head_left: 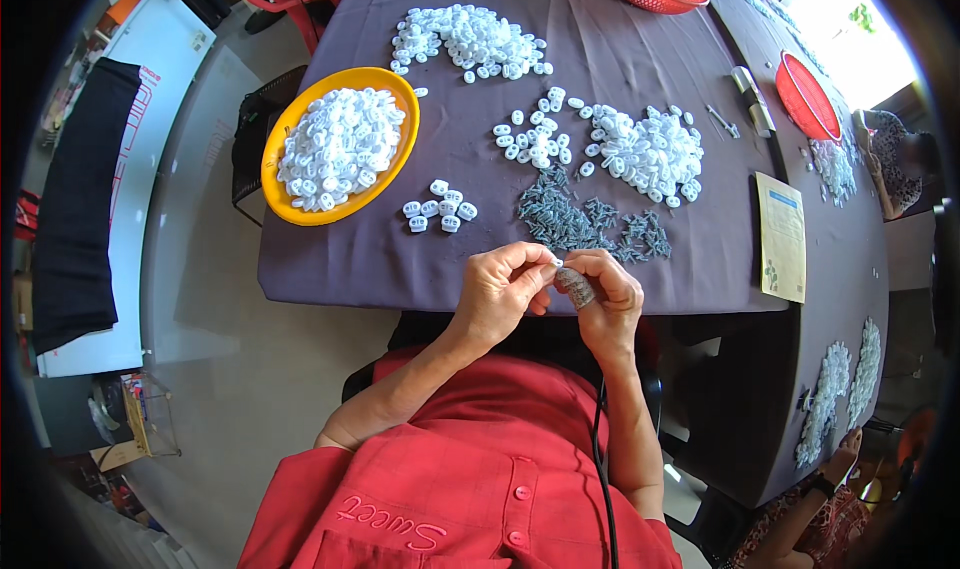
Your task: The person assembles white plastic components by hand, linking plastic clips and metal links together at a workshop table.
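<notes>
Just past the table's near edge, my left hand [503, 287] pinches a small white plastic piece [557, 263] between thumb and forefinger. My right hand [607, 299] meets it there, its fingers closed; whatever they grip is too small or hidden to make out. A greyish wrap [576, 288] covers one right-hand digit. Directly beyond both hands lies a heap of small grey screws [562, 219]. Several white pieces with dark slots [441, 209] sit in a little group to the left. Loose white oval pieces [535, 141] lie beyond the screws.
A yellow basin [408, 139] heaped with white pieces stands left. Larger white piles [650, 154] lie on the dark-clothed table [350, 274]. Red baskets [806, 97], a tan packet [781, 237] and another person's hand [846, 459] are to the right.
</notes>
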The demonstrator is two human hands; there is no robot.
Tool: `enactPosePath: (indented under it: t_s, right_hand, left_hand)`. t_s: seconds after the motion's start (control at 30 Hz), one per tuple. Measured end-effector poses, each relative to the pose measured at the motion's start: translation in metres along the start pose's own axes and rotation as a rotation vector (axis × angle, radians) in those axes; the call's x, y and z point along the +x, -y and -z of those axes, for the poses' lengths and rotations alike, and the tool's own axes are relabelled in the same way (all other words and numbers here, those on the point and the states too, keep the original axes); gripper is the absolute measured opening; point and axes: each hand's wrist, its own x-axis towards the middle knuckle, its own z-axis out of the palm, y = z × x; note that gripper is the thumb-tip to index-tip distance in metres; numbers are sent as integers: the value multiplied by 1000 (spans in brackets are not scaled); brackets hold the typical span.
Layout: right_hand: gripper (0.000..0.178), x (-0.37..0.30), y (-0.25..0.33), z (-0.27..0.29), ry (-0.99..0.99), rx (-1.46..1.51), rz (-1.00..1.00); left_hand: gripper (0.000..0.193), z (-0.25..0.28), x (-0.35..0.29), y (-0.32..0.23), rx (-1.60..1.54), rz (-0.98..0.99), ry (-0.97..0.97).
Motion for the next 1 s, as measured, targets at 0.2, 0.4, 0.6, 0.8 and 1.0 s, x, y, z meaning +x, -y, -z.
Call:
enactPosePath:
  t_s: [0.2,0.4,0.6,0.8,1.0]
  right_hand:
    - [23,7,6,11,85,-381,317]
    - [27,-2,-16,0,25,-233,184]
    - [17,-11,-19,-16,-35,382,-270]
    - [15,-12,-18,-19,-40,398,-230]
    - [12,-11,-17,-17,-37,401,-312]
  left_hand:
    - [5,0,1,5,26,-5,55]
    - [9,-1,5,19,-225,101,23]
    - [10,7,6,21,-391,194,-57]
    - [8,8,5,24,-409,200,-83]
    - [7,5,3,29,-466,210,-78]
